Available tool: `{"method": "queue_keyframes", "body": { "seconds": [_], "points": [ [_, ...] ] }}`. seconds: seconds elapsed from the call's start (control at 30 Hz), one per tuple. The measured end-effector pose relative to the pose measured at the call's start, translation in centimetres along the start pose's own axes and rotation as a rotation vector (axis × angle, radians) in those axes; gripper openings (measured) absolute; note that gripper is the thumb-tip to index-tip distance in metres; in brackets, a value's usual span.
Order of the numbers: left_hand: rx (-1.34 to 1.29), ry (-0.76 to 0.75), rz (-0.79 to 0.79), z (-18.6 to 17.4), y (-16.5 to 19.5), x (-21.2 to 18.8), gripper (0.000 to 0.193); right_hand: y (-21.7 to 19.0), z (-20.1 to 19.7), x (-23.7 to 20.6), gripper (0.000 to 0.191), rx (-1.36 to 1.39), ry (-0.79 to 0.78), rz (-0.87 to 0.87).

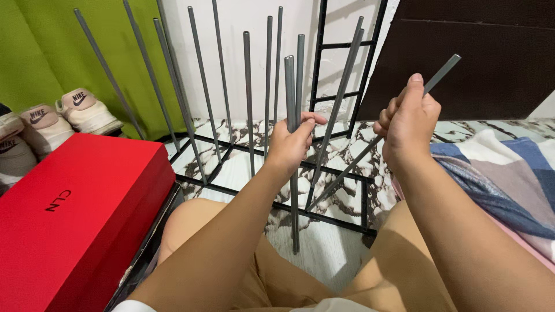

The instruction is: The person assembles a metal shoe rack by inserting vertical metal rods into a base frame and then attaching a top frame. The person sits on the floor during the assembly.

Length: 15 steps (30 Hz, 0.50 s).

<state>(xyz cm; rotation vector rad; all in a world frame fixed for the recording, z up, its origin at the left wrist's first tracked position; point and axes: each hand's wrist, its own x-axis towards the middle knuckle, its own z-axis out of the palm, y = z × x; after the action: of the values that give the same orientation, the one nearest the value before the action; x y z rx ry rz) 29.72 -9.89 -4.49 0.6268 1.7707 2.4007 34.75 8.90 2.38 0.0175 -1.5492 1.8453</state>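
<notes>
Thin grey metal rods are what both hands are on here. The left hand (292,144) has its grip closed around an upright pair of grey rods (291,92), held vertical, their lower ends reaching down between the person's knees. The right hand (407,124) is wrapped tight, thumb on top, around a single slanted grey rod (442,72) that runs from upper right down to the lower left, its low end near the black metal base frame (324,211).

Crowding in just behind the hands, a whole stand of similar grey rods (248,86) rises from that frame, some straight, some leaning left or right; one leaning rod crosses right between the two hands. A black ladder-like metal panel (347,45) stands against the wall behind them.

On the left, a long red cardboard box (75,214) lies right beside the person's left knee, and beyond it pale pink-and-white sneakers (87,110) sit in a row against a green curtain (52,52). To the right, a striped blue, grey and pink blanket (497,173) lies next to the right leg.

The floor (347,150) is white marble-patterned with dark veins. The wall behind is white, with a dark brown panel (474,58) at upper right. The person sits on the floor in tan shorts.
</notes>
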Motion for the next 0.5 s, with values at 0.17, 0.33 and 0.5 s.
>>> {"method": "queue_keyframes", "body": {
  "seconds": [0.17,0.33,0.5],
  "points": [
    [0.027,0.009,0.002,0.3,-0.3,0.2,0.022,0.8,-0.7,0.0,0.051,0.034,0.014,0.032],
    [-0.035,-0.025,0.028,0.5,-0.5,0.4,0.022,1.7,-1.2,-0.2,0.049,0.035,0.011,0.027],
    [-0.014,-0.029,-0.028,0.8,-0.5,0.4,0.024,2.0,-1.0,0.6,0.045,0.029,-0.066,0.045]
  ]
}}
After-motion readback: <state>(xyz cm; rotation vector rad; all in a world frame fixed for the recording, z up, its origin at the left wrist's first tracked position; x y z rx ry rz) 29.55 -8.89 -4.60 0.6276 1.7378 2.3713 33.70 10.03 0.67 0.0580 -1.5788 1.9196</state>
